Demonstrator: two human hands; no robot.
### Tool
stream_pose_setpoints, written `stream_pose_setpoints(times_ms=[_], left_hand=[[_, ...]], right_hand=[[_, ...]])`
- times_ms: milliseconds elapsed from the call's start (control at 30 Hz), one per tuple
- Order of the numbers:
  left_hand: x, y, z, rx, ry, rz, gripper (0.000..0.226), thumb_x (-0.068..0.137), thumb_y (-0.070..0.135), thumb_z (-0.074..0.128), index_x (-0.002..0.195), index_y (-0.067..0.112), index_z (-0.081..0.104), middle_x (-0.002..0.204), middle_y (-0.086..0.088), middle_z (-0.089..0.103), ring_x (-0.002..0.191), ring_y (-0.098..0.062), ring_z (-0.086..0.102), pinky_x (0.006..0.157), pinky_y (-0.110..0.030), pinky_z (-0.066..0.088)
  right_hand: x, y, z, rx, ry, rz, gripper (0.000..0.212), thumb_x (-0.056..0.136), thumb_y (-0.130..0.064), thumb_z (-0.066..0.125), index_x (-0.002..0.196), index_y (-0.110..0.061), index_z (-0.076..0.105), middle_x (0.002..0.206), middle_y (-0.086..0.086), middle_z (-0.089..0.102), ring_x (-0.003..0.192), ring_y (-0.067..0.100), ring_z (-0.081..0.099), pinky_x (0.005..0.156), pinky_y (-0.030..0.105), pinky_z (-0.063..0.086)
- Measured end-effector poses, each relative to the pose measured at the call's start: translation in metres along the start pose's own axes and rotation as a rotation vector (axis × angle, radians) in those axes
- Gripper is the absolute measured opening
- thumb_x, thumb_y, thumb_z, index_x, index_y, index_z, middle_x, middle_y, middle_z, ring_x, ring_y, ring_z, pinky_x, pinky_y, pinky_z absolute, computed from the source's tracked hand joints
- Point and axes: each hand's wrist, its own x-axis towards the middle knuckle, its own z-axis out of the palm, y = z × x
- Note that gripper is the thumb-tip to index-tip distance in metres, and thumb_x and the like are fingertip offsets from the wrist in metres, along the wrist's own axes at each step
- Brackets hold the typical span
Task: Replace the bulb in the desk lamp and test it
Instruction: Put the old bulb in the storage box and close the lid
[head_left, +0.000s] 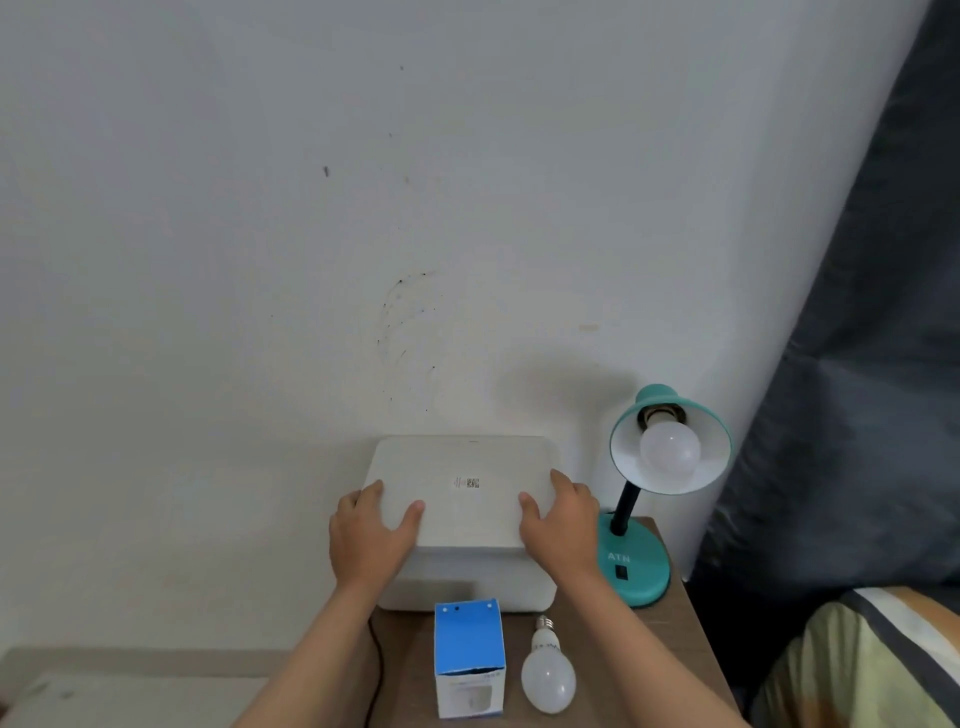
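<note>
White wall (260, 234) fills most of my view; dark grey curtain (883, 312) hangs down the right side. Below it, at the lower right, striped bedding (883, 654).

Small brown bedside table (680, 639) against the wall. On its back part, a white box (467, 587) with its white lid (462, 499) raised and tilted. My left hand (369, 540) grips the lid's left edge, thumb on top, fingers curled round the side. My right hand (563, 525) holds the lid's right edge the same way, thumb on top, fingers spread along the corner. Small printed label with a code square near the lid's middle.

Right of the box, touching distance from my right wrist: teal desk lamp (636, 561), round base, black neck, shade tipped toward me. A white bulb in the lamp (670, 449) sits in the socket, unlit.

Front of the table: blue-and-white bulb carton (469, 660) standing upright, just beside it a loose bulb (548, 675) lying flat, screw cap pointing toward the box.

A black cord (378, 670) drops over the table's left edge under my left forearm.
</note>
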Motion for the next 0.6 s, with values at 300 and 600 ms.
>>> stream_pose_setpoints(times_ms=[300, 600], left_hand=[[-0.0022, -0.0018, -0.0014, -0.089, 0.028, 0.035, 0.06, 0.077, 0.041, 0.069, 0.128, 0.016, 0.05, 0.132, -0.013, 0.047, 0.123, -0.031, 0.042, 0.098, -0.043, 0.04], [-0.0028, 0.0015, -0.0077, -0.108, 0.012, 0.106, 0.061, 0.081, 0.039, 0.066, 0.134, 0.018, 0.045, 0.136, -0.012, 0.039, 0.129, -0.029, 0.038, 0.102, -0.041, 0.04]], right_hand=[[-0.0045, 0.0021, -0.0017, 0.097, 0.033, -0.094, 0.05, 0.084, -0.022, 0.064, 0.129, -0.004, 0.049, 0.124, 0.024, 0.047, 0.118, 0.036, 0.039, 0.097, 0.035, 0.034], [-0.0056, 0.0023, 0.0018, 0.065, 0.088, -0.196, 0.049, 0.084, -0.024, 0.058, 0.128, -0.003, 0.05, 0.121, 0.029, 0.043, 0.114, 0.044, 0.04, 0.093, 0.038, 0.035]])
